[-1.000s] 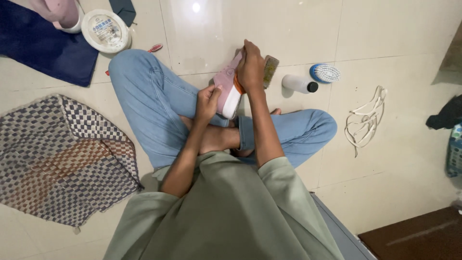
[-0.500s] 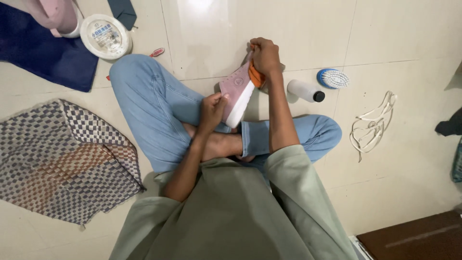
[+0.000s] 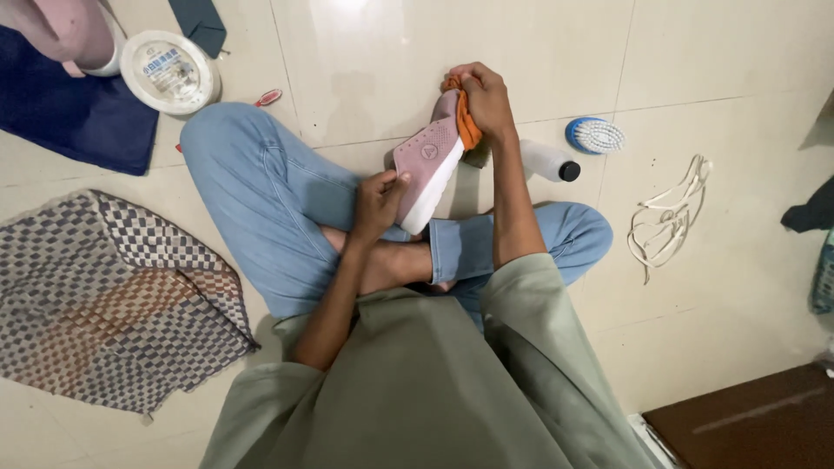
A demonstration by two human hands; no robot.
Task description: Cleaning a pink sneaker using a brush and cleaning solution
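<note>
I sit cross-legged on a tiled floor in blue jeans and a green shirt. My left hand (image 3: 379, 201) grips the heel end of a pink shoe with a white sole (image 3: 426, 165), held tilted above my lap. My right hand (image 3: 483, 97) is closed on an orange cloth (image 3: 467, 123) pressed against the shoe's toe end.
A blue-and-white brush (image 3: 595, 135) and a white bottle with a black cap (image 3: 549, 161) lie on the floor to the right. White shoelaces (image 3: 669, 217) lie further right. A round white tub (image 3: 168, 71), a dark blue cloth (image 3: 69, 122) and a checkered mat (image 3: 104, 295) are on the left.
The shoe has turned so its white sole faces right and its side panel shows. My right hand with the orange cloth has moved from the middle of the shoe up to the toe.
</note>
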